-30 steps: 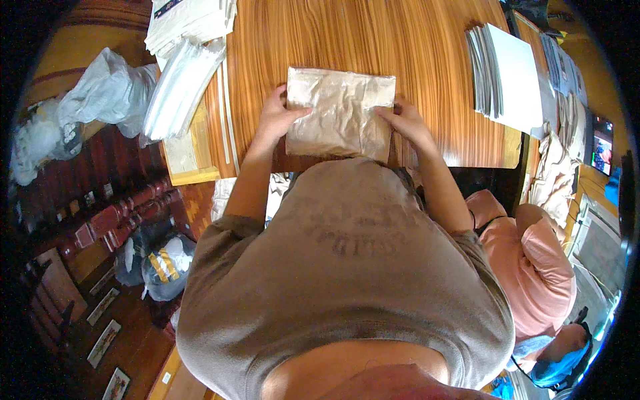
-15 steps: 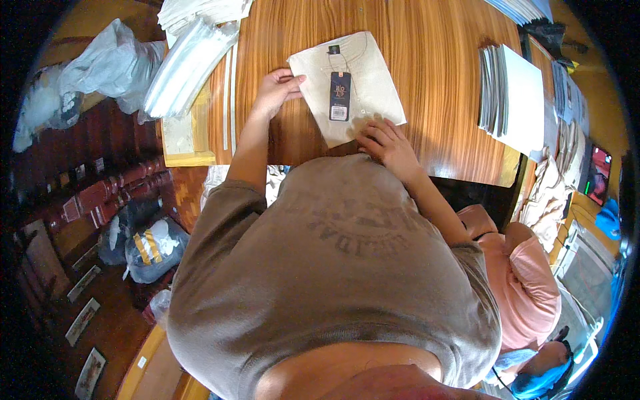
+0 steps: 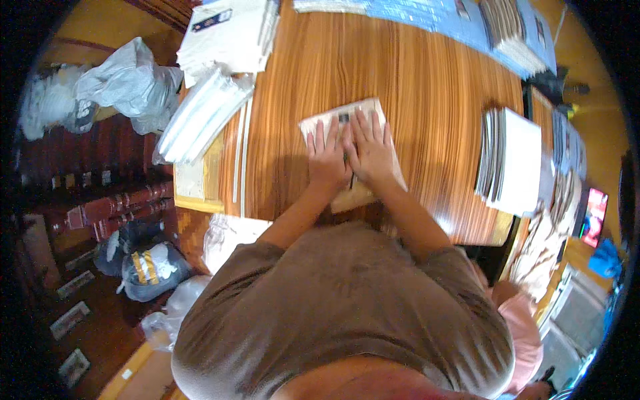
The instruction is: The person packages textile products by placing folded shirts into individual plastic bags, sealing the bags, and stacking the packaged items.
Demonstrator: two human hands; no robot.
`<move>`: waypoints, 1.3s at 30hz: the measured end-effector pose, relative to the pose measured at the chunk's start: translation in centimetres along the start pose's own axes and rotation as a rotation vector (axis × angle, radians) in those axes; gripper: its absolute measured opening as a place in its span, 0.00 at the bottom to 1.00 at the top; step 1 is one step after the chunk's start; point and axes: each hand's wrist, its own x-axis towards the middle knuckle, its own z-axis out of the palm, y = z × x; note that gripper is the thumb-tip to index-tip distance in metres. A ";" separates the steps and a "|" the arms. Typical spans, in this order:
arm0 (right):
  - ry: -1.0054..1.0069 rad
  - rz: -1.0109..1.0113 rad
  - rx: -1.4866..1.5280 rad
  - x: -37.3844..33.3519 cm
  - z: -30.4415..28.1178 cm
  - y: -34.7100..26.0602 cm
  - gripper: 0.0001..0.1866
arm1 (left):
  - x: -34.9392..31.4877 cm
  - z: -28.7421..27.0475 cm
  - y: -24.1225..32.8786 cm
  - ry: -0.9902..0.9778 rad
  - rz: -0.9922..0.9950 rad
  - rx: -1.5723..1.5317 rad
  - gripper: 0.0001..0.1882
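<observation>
Left hand [image 3: 328, 160] and right hand [image 3: 372, 152] flat on a folded garment [image 3: 353, 199]

Straight fingers lie slightly apart, both hands side by side. Beneath them the pale garment sits askew on the wooden table [image 3: 440, 87], near its front edge. Clear plastic packets [image 3: 203, 120] lie leftward; a white-topped stack [image 3: 519, 160] lies well to the right.

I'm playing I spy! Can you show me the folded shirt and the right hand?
Folded shirt [image 3: 354, 195]: head view, cloth at its near end.
Right hand [image 3: 371, 151]: head view, back of the hand.
</observation>
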 end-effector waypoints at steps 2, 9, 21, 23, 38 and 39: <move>-0.012 0.006 -0.007 0.1 -0.1 -0.3 0.38 | 0.1 0.2 -0.1 0.010 -0.022 0.007 0.29; -0.046 -0.026 0.139 0.5 -0.2 1.3 0.34 | 0.0 0.3 -0.6 -0.020 -0.003 -0.077 0.31; -0.450 -0.005 0.266 -10.5 -7.5 -0.7 0.35 | -5.4 -6.0 -8.8 -0.127 0.078 -0.021 0.23; -0.374 -0.074 0.142 -10.2 -8.3 -2.8 0.35 | -4.7 -6.2 -10.3 -0.128 0.022 0.000 0.23; 0.184 -0.013 -0.003 -3.9 -5.1 3.0 0.37 | 1.5 -5.0 -9.3 0.069 -0.255 -0.101 0.45; 0.276 0.112 -0.050 -3.3 -4.6 3.4 0.39 | 0.8 -5.2 -8.6 0.033 -0.338 -0.235 0.43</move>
